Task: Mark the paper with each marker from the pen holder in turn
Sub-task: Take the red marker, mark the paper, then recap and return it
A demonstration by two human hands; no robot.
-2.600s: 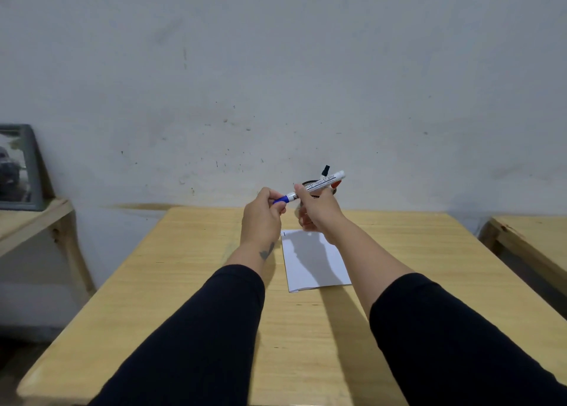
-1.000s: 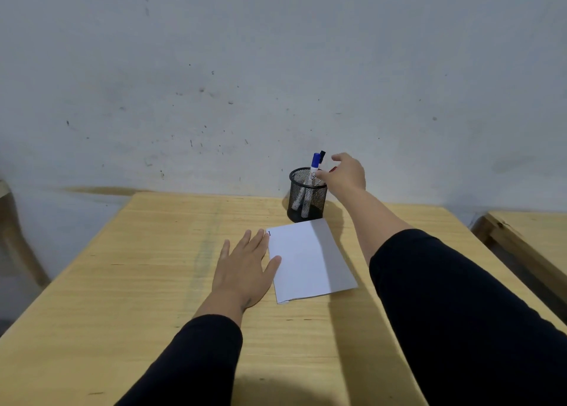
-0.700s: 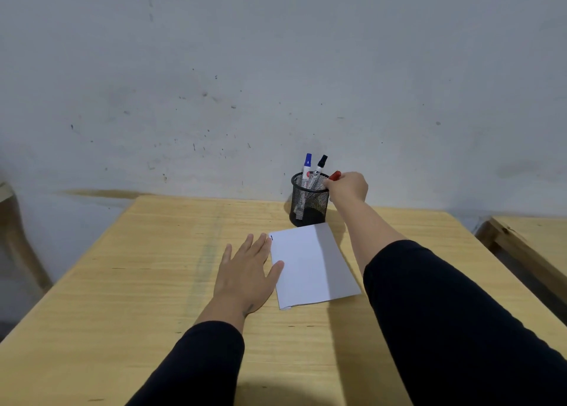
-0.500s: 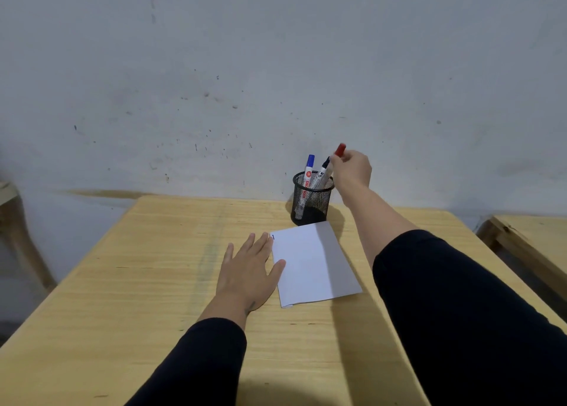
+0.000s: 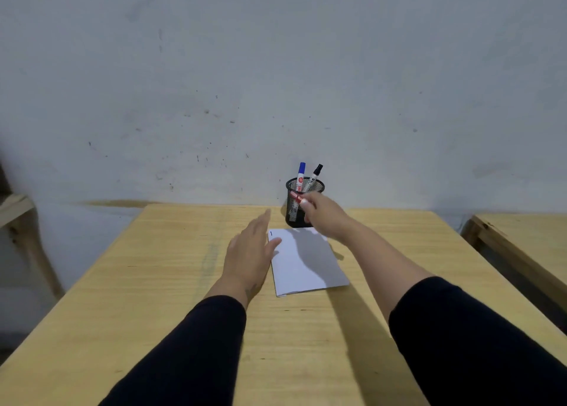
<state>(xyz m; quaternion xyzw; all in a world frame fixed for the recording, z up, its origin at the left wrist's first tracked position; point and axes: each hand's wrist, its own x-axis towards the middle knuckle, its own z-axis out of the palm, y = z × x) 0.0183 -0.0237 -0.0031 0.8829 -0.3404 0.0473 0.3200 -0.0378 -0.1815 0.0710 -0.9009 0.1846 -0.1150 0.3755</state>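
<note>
A black mesh pen holder [image 5: 304, 188] stands at the far edge of the wooden table [image 5: 159, 283]. A blue-capped marker [image 5: 301, 172] and a black-capped marker [image 5: 316, 173] stick up from it. My right hand [image 5: 325, 215] holds a red-capped marker [image 5: 297, 197] in front of the holder, cap pointing left. A white sheet of paper [image 5: 306, 261] lies below it, with a small dark mark near its top left corner. My left hand [image 5: 250, 255] hovers at the paper's left edge, lifted and turned on edge, fingers apart.
A grey wall rises right behind the table. Part of a second wooden table [image 5: 527, 240] shows at the right, and a wooden shelf edge [image 5: 15, 209] at the left.
My right hand put the blue marker into the holder, drew the red marker out and brought it down toward the paper. My left hand lifted from lying flat on the table.
</note>
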